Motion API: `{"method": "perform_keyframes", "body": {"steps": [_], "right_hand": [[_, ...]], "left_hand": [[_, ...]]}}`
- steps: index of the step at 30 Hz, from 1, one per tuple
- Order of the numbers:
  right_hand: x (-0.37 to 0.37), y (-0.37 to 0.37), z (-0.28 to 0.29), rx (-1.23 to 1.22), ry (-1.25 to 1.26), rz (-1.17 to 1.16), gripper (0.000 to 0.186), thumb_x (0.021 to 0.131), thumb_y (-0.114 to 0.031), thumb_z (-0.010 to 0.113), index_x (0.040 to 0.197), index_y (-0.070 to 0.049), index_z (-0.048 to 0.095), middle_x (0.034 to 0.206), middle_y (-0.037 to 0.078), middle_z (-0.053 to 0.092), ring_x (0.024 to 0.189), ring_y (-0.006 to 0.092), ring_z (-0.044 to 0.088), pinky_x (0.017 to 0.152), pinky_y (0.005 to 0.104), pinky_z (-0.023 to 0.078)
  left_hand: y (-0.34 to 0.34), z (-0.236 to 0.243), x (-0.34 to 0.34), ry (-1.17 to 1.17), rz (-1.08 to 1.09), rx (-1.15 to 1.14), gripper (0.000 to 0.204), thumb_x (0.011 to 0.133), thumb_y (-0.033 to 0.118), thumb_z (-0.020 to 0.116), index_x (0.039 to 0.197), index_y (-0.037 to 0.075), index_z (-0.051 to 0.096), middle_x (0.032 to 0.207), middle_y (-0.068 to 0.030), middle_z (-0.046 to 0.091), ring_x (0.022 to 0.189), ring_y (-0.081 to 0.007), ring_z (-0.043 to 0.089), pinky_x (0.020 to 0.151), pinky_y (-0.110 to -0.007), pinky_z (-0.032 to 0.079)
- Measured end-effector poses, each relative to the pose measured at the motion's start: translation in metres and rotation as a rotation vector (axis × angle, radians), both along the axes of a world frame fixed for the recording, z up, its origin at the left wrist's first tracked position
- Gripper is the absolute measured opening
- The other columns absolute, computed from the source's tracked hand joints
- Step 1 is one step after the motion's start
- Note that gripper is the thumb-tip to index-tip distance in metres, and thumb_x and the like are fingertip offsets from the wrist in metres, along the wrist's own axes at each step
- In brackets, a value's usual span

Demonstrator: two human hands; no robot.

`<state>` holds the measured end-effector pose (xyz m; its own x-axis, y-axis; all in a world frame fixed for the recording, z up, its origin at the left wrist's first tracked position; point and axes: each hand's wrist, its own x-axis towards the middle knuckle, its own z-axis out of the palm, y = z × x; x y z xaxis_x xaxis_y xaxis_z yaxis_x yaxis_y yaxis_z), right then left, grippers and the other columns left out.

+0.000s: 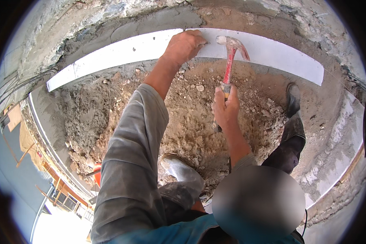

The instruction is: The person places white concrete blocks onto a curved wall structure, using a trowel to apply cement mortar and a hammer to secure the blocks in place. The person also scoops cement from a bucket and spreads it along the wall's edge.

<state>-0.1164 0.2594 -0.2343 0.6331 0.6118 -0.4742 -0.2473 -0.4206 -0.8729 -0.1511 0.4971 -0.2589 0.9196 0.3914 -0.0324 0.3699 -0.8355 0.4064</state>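
My right hand [225,106] grips a claw hammer [229,67] by its handle. The hammer has a red shaft and a worn, pale-smeared head, which lies over a long white strip [272,51] just right of my left hand. My left hand [185,45] rests against that strip with its fingers closed together. A tiny dark tip shows at the fingertips, too small to name. Beneath the left hand, a seam divides the right-hand strip from a second white strip [122,53] running off to the left.
Wet grey mortar [158,22] lies along the far side of the strips, below a rough broken wall [85,18]. Loose soil and rubble [187,110] cover the ground between my booted feet. Thin rods [8,87] stick out at the far left. An orange-red object [97,174] is partly hidden by my left sleeve.
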Motion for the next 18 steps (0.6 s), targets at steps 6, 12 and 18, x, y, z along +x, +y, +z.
{"method": "perform_keyframes", "body": {"steps": [6,12,18], "right_hand": [[-0.006,0.0,-0.013,0.018,-0.069,0.082,0.02,0.096,-0.016,0.056,0.102,0.001,0.049,0.066,0.005,0.057,0.053,0.0113,0.053,0.047,0.031,0.041],[-0.013,0.005,-0.004,-0.002,-0.001,0.018,0.018,0.096,-0.015,0.056,0.1,0.0,0.048,0.068,0.006,0.056,0.052,0.0116,0.051,0.048,0.0301,0.041],[-0.021,0.005,-0.01,0.102,0.065,-0.095,0.016,0.096,-0.015,0.056,0.099,-0.001,0.048,0.067,0.005,0.054,0.053,0.0118,0.052,0.049,0.0318,0.043]], "left_hand": [[0.005,-0.006,0.0,0.012,0.004,0.093,0.024,0.08,0.019,0.072,0.104,0.018,0.072,0.106,-0.0032,0.068,0.1,-0.024,0.064,0.085,-0.036,0.054],[0.002,-0.011,-0.015,-0.044,0.17,0.164,0.054,0.074,0.032,0.079,0.124,0.02,0.062,0.13,-0.0083,0.056,0.126,-0.0308,0.048,0.102,-0.047,0.041],[-0.007,-0.03,-0.04,0.08,0.402,0.173,0.107,0.065,0.066,0.075,0.149,0.014,0.032,0.151,-0.0152,0.029,0.143,-0.0373,0.019,0.109,-0.067,0.007]]}}
